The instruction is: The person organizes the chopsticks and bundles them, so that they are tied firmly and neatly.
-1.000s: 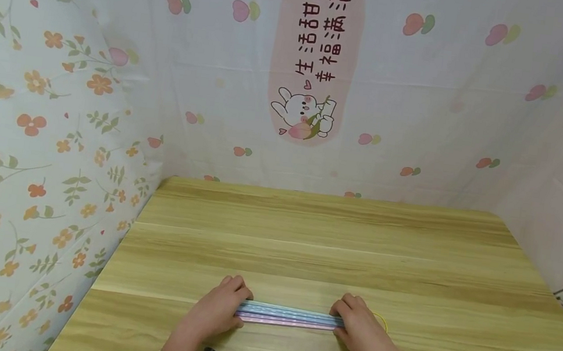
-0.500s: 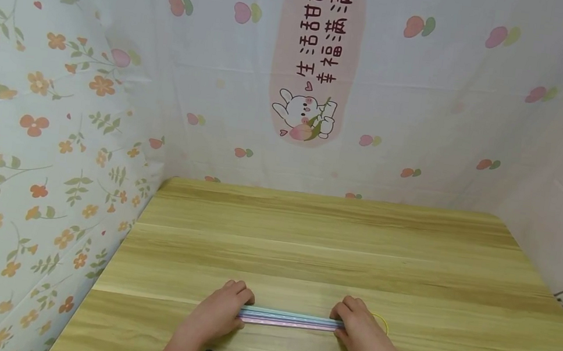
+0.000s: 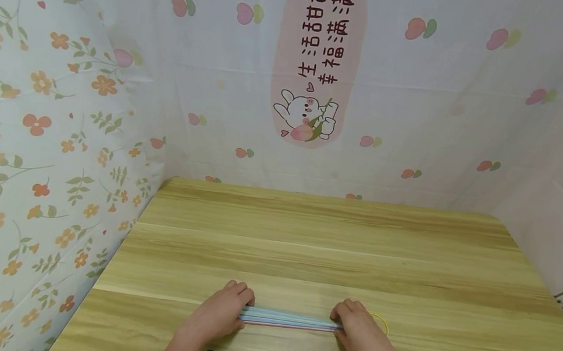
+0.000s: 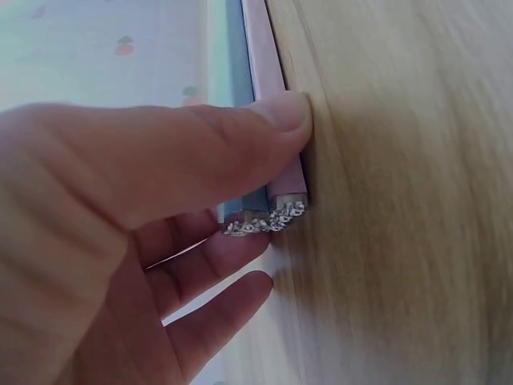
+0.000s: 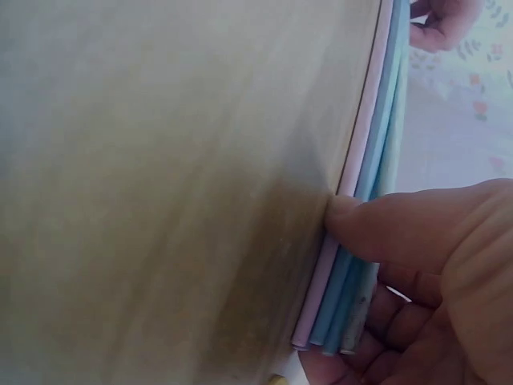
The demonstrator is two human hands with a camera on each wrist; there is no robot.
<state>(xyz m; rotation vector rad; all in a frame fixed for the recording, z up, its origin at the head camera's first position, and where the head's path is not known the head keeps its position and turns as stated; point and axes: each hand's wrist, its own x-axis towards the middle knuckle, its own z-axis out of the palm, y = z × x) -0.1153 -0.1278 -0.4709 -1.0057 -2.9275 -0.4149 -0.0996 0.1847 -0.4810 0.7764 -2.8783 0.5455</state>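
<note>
A bundle of slender pastel sticks (image 3: pixel 290 320), blue, pale green and pink, lies crosswise between the two hands. My left hand (image 3: pixel 222 312) grips one end between thumb and fingers. In the left wrist view, its thumb lies over a pink stick (image 4: pixel 264 48), and small silvery bead-like bits (image 4: pixel 264 223) cover the stick ends. At the other end, my right hand (image 3: pixel 362 332) pinches the bundle. The right wrist view shows plain, blunt ends of a pink stick (image 5: pixel 315 297), blue sticks and a pale one side by side, with the right thumb across them.
A thin yellow ring (image 3: pixel 387 322) lies on the wooden table (image 3: pixel 314 250) just beyond the right hand, partly hidden by it. Behind the table hangs a printed white cloth (image 3: pixel 209 73); a floral cloth (image 3: pixel 50 170) hangs at the left.
The bundle has turned slightly between the fingers: purple and pink strips showed earlier along the near side, and now mostly blue shows. Both hands keep their grips nearly in place.
</note>
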